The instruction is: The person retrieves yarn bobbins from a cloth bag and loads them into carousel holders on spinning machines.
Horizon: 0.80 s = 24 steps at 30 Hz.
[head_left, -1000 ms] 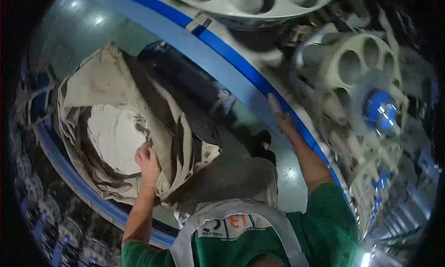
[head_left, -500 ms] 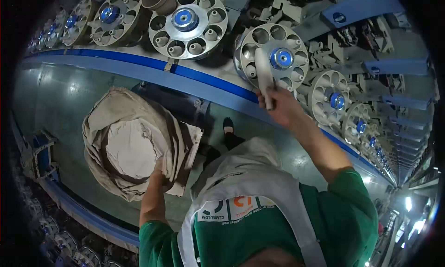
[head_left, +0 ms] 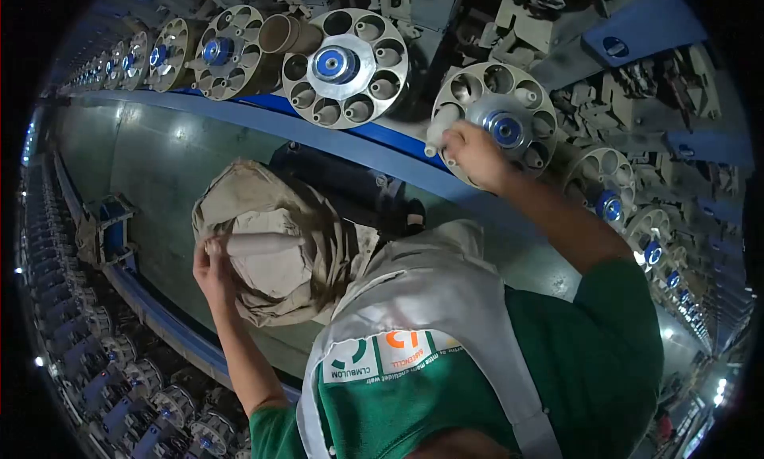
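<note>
A white yarn bobbin (head_left: 267,245) lies across the mouth of a cloth-lined sack (head_left: 243,180), and my left hand (head_left: 213,268) is closed on its left end. White material (head_left: 267,276) fills the middle of the sack. Up at the right, my right hand (head_left: 481,158) is at a round magazine (head_left: 543,125) with a blue hub. Its fingers are closed around another yarn bobbin (head_left: 440,128) at the magazine's left pocket, the narrow tip pointing down and left. How deep this bobbin sits in the pocket cannot be made out.
More round magazines (head_left: 402,77) line the machine on both sides, several pockets holding bobbins. Two brown tubes (head_left: 278,34) lean together between magazines. A blue rail (head_left: 318,136) runs below them. Another machine row (head_left: 119,379) stands at lower left, with a blue-and-grey frame (head_left: 111,224).
My left hand has come up out of the sack with a bobbin. My right hand has lowered its bobbin to the magazine's left pocket. The view has shifted.
</note>
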Each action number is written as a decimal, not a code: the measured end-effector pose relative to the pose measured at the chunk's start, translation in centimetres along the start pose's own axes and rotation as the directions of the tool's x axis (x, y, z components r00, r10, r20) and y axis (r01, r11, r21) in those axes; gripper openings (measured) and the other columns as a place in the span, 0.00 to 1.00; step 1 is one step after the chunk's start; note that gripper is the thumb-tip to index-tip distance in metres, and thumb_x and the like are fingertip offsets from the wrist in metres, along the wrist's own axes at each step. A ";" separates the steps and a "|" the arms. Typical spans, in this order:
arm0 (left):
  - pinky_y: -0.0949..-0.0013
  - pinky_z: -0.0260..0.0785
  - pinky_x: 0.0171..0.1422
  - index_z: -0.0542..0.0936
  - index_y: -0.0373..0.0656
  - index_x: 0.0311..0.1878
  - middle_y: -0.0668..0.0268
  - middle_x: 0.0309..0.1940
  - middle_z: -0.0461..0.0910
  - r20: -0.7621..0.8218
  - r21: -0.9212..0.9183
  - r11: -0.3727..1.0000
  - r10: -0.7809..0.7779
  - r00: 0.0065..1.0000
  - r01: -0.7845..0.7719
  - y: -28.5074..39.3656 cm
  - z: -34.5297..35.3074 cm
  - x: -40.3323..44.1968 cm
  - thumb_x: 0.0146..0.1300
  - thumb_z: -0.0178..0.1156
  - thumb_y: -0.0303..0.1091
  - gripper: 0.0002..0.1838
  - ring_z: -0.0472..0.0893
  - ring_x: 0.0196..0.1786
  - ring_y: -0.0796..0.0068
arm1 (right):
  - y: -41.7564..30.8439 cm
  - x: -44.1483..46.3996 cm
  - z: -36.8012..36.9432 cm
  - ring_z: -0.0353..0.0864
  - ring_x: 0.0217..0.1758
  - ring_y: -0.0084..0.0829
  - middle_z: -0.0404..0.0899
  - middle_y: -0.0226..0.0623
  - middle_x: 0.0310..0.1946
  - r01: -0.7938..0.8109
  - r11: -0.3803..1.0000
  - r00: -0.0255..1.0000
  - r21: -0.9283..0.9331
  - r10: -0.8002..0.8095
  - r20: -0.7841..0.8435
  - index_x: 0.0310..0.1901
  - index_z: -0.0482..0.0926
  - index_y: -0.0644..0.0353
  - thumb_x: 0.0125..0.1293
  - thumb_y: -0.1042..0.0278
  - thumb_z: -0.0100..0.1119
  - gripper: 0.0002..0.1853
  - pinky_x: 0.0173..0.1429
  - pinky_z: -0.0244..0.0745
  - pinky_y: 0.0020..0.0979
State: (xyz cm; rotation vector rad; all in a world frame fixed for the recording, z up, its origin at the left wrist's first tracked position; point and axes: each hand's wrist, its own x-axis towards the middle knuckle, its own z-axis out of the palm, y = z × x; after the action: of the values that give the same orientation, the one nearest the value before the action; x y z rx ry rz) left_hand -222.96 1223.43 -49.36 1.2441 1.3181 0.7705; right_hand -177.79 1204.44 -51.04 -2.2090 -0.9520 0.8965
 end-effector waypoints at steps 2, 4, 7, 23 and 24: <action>0.74 0.65 0.52 0.74 0.35 0.50 0.64 0.41 0.77 0.089 -0.232 0.973 0.028 0.996 -0.007 3.4 3.9 1.6 0.64 0.57 0.36 0.16 0.75 0.45 0.77 | 0.3 1.4 -3.5 0.71 0.33 0.26 0.75 0.34 0.30 0.182 0.983 0.982 -0.001 -0.182 -0.056 0.34 0.72 0.60 0.68 0.63 0.46 0.10 0.39 0.68 0.31; 0.67 0.65 0.56 0.73 0.36 0.51 0.60 0.43 0.77 0.262 -0.519 0.852 0.081 0.962 0.069 4.6 7.7 3.7 0.64 0.56 0.37 0.17 0.75 0.48 0.70 | 1.5 3.1 -6.7 0.78 0.37 0.36 0.79 0.37 0.32 0.574 0.816 0.728 -0.070 -0.548 -0.411 0.36 0.74 0.61 0.62 0.70 0.53 0.05 0.42 0.73 0.36; 0.62 0.65 0.58 0.73 0.36 0.49 0.56 0.45 0.77 0.448 -0.602 0.766 0.090 0.890 0.225 5.4 13.6 6.4 0.63 0.56 0.38 0.17 0.75 0.49 0.66 | -3.3 0.3 -11.0 0.77 0.37 0.30 0.78 0.31 0.36 0.227 0.391 0.970 0.892 -0.007 -0.244 0.39 0.74 0.59 0.63 0.72 0.54 0.05 0.43 0.73 0.34; 0.77 0.68 0.35 0.79 0.36 0.37 0.63 0.31 0.81 0.506 -0.434 0.898 0.306 0.806 -0.068 13.2 20.4 10.0 0.60 0.61 0.28 0.06 0.75 0.29 0.81 | -6.5 -8.8 1.2 0.73 0.37 0.21 0.73 0.35 0.35 -0.022 0.719 0.907 0.695 -0.277 0.316 0.52 0.67 0.67 0.63 0.68 0.51 0.18 0.43 0.68 0.23; 0.77 0.68 0.36 0.79 0.37 0.38 0.63 0.31 0.81 0.574 -0.411 0.907 0.333 0.748 -0.089 13.2 20.7 9.1 0.60 0.61 0.29 0.06 0.75 0.30 0.81 | -6.5 -8.9 1.1 0.74 0.37 0.22 0.73 0.35 0.35 -0.016 0.722 0.915 0.692 -0.269 0.302 0.52 0.67 0.67 0.63 0.68 0.51 0.18 0.43 0.68 0.24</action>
State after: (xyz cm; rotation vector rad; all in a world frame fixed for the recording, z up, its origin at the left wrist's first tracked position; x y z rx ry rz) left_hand -198.55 1230.56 -42.99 1.2133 0.4492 0.6274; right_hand -185.90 1201.62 -44.00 -1.3342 -0.7513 1.3822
